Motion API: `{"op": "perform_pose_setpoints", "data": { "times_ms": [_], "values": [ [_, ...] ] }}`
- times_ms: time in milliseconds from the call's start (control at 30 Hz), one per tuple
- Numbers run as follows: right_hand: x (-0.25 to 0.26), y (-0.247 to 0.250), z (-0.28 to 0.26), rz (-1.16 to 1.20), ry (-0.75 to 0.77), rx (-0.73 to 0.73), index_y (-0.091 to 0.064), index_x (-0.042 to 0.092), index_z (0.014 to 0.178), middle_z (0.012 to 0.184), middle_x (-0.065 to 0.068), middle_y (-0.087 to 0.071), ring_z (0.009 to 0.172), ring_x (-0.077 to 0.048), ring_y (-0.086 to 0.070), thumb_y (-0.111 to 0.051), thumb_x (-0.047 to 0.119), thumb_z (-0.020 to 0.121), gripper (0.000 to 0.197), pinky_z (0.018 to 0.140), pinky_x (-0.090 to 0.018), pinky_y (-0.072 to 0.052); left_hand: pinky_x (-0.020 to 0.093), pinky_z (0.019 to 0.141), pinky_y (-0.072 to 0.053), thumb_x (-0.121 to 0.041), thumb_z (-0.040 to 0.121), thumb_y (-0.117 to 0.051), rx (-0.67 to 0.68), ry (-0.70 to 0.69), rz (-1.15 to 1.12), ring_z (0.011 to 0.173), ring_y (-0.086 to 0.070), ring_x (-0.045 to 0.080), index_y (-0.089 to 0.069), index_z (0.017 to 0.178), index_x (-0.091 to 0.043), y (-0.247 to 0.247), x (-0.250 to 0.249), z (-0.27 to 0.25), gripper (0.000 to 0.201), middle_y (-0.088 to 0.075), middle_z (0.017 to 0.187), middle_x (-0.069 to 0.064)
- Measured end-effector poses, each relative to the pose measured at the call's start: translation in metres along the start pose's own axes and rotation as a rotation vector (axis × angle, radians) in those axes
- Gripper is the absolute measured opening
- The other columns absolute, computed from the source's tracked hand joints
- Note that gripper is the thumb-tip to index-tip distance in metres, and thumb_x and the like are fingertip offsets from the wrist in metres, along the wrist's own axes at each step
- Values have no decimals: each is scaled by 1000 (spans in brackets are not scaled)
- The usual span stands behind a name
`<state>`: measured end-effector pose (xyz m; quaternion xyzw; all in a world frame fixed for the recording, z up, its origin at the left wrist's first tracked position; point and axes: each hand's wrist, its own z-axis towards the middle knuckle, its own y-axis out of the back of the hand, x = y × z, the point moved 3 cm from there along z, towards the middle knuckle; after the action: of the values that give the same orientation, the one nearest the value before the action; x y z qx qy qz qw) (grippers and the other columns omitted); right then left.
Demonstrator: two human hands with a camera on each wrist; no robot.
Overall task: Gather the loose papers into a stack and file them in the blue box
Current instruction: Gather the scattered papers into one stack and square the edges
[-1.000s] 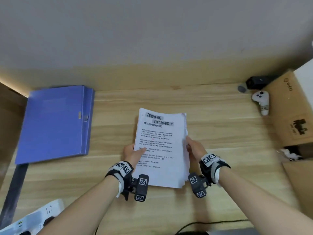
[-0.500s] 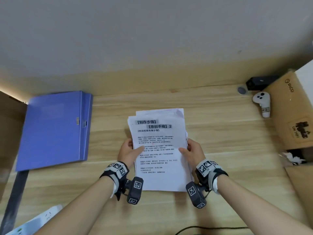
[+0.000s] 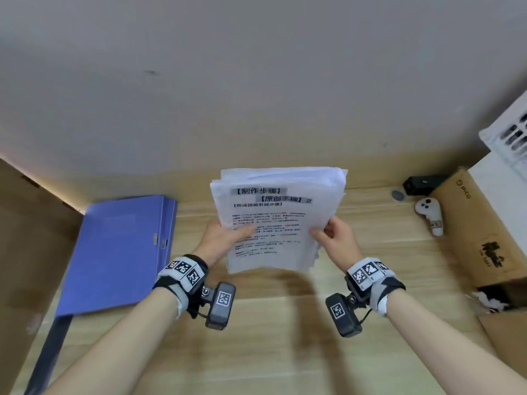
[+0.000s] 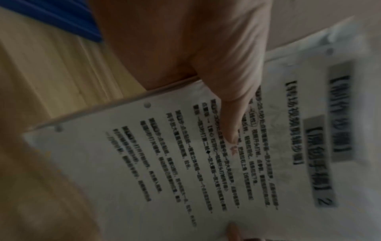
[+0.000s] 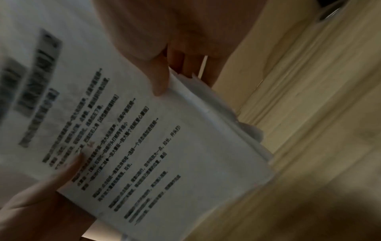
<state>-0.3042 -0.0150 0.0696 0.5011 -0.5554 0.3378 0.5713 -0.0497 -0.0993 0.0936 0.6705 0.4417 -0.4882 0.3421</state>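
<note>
Two hands (image 3: 219, 238) holding papers (image 3: 273, 220), blue box (image 3: 119, 252) left

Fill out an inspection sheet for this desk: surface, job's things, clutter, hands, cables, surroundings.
Surface: wooden desk.
Job's things: paper stack lifted off the desk, edges uneven; blue box lies flat and closed, left of it.
Clutter: white controller, black device, cardboard box on the right.
Hands: left hand and right hand each grip a side of the stack.
Cables: nothing seen.
Surroundings: plain wall behind.
</note>
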Motion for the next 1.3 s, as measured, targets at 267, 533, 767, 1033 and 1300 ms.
{"op": "perform_pose_setpoints", "data": {
  "times_ms": [267,533,767,1033,1300],
  "values": [
    [-19,-9,-32,55,-98,164,-73,11,107,102,-8,-76,89,-10,-69,-81,12,75,33,76,-23,-50,27,83,-58,1,74,-82,124,-25,85,99,-70,25,-74,107,-7,-5,40,-28,35,-77,99,2],
    [-17,-11,-40,190,-119,44,-62,21,93,83,5,-75,81,-7,-71,-83,0,71,37,73,-28,-58,37,89,-57,-3,73,-83,69,-92,0,104,-71,25,-64,115,-3,-27,45,-45,46,-74,110,11],
    [-44,-4,-52,181,-220,33,-63,5,108,93,-4,-74,83,-12,-71,-90,11,59,56,70,-30,-56,29,84,-58,5,76,-77,27,-34,6,99,-71,18,-69,107,-10,-34,65,-54,35,-77,103,2],
    [-67,13,-45,173,-296,-24,-69,4,102,88,-4,-77,79,-18,-74,-88,9,65,41,66,-29,-59,34,80,-61,-10,85,-72,-21,127,35,91,-74,16,-70,102,-12,-57,84,-43,17,-77,99,3],
    [-141,37,-37,59,-529,-9,-69,8,96,105,-18,-73,81,-27,-69,-81,6,74,25,69,-31,-59,25,70,-59,-9,90,-66,-44,451,144,89,-71,19,-64,116,-4,-101,157,-19,26,-70,113,8]
  ]
}}
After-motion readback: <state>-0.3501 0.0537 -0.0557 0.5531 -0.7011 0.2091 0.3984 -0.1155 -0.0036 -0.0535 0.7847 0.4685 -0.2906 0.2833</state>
